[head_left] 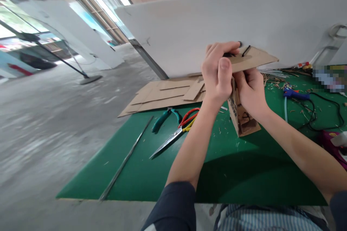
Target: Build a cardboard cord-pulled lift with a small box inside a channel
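Observation:
A flat cardboard piece (pixel 255 59) with a dark stick or tie poking through it is held up above the table. My left hand (pixel 218 70) grips its left end, thumb in front and fingers curled over the top. Just below, my right hand (pixel 251 92) has its fingers bent up against the underside of the piece; the fingertips are partly hidden. Beneath and between my hands, an open cardboard box structure (pixel 248 126) stands on the green table. Its upper part is covered by my right hand.
Left of my forearm lie scissors (pixel 169 141), green-handled pliers (pixel 162 121), a bundle of thin wires (pixel 127 157) and cardboard sheets (pixel 159 94). A blue glue gun (pixel 295 94) with its cord lies right, near scraps. A white partition (pixel 184 36) stands behind the green table (pixel 89 177).

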`<state>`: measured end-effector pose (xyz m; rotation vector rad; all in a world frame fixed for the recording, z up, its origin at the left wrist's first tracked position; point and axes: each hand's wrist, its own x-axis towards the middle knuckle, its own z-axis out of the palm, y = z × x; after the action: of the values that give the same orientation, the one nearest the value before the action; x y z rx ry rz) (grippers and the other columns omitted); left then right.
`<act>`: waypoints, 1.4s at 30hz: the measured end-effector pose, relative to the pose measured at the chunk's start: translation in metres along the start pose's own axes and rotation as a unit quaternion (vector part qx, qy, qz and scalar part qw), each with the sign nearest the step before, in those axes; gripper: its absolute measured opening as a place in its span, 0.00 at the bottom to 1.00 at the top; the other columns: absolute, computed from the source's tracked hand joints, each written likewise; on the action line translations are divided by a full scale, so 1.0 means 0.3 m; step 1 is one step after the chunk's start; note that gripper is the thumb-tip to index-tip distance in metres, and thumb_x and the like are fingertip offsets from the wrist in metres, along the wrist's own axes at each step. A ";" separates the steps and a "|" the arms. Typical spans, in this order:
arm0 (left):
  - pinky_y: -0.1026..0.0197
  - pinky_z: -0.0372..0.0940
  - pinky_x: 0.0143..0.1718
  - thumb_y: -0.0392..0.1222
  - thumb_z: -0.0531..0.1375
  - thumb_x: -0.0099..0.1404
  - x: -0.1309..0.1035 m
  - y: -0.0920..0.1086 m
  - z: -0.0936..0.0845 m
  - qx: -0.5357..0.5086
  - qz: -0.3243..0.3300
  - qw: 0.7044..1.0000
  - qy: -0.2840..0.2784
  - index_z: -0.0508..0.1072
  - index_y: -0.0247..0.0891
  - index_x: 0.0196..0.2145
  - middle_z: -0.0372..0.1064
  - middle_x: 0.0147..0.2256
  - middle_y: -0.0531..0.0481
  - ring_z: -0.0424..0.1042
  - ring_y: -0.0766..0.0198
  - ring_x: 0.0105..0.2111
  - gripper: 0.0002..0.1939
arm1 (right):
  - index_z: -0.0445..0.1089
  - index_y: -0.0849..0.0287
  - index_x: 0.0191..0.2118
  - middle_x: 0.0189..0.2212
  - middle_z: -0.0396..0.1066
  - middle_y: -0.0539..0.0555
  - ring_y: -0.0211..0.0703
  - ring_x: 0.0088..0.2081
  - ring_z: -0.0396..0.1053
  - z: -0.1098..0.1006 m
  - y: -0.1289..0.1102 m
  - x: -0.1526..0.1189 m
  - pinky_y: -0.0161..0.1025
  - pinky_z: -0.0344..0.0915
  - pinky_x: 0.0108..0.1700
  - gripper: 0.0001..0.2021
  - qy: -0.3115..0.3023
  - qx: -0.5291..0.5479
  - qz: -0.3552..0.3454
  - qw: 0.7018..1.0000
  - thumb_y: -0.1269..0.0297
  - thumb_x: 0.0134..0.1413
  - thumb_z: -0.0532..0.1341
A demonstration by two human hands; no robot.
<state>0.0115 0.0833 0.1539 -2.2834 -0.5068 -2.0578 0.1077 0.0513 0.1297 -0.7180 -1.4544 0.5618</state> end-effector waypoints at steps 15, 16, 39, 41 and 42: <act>0.44 0.61 0.63 0.73 0.60 0.56 0.055 -0.015 -0.161 0.053 -0.009 0.969 -0.240 0.66 0.48 0.59 0.64 0.59 0.40 0.61 0.43 0.63 0.41 | 0.72 0.54 0.47 0.40 0.76 0.54 0.49 0.49 0.72 -0.123 -0.021 0.066 0.49 0.71 0.50 0.17 -0.169 0.039 0.011 0.985 0.48 0.64 0.57; 0.44 0.61 0.62 0.71 0.61 0.56 0.053 -0.015 -0.169 0.054 -0.015 0.966 -0.251 0.67 0.47 0.59 0.65 0.58 0.40 0.63 0.43 0.62 0.39 | 0.72 0.54 0.48 0.40 0.76 0.54 0.49 0.49 0.71 -0.141 -0.035 0.070 0.49 0.72 0.51 0.16 -0.185 0.034 0.018 0.982 0.49 0.63 0.59; 0.36 0.64 0.58 0.77 0.49 0.60 0.020 -0.113 -0.079 -0.062 -0.005 0.988 -0.143 0.73 0.51 0.51 0.70 0.51 0.43 0.69 0.42 0.56 0.36 | 0.67 0.44 0.56 0.56 0.70 0.53 0.52 0.54 0.71 -0.368 -0.002 0.141 0.48 0.77 0.47 0.17 -0.156 -0.263 -0.151 0.940 0.59 0.63 0.59; 0.36 0.63 0.60 0.79 0.48 0.59 0.016 -0.115 -0.073 -0.067 -0.016 0.986 -0.149 0.71 0.51 0.53 0.68 0.53 0.43 0.67 0.41 0.58 0.38 | 0.68 0.45 0.53 0.55 0.70 0.53 0.51 0.55 0.71 -0.361 0.009 0.141 0.47 0.77 0.47 0.14 -0.131 -0.259 -0.156 0.944 0.62 0.64 0.58; 0.36 0.62 0.60 0.80 0.47 0.58 0.015 -0.116 -0.072 -0.067 -0.023 0.985 -0.155 0.70 0.52 0.53 0.68 0.54 0.43 0.66 0.41 0.59 0.39 | 0.68 0.45 0.52 0.55 0.69 0.53 0.51 0.56 0.70 -0.359 0.012 0.141 0.46 0.76 0.48 0.13 -0.121 -0.259 -0.163 0.944 0.64 0.63 0.57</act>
<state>-0.0179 0.1120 0.1541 -2.7155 -0.4447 -1.8121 0.2175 0.0741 0.1583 -0.8068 -1.9373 -0.0002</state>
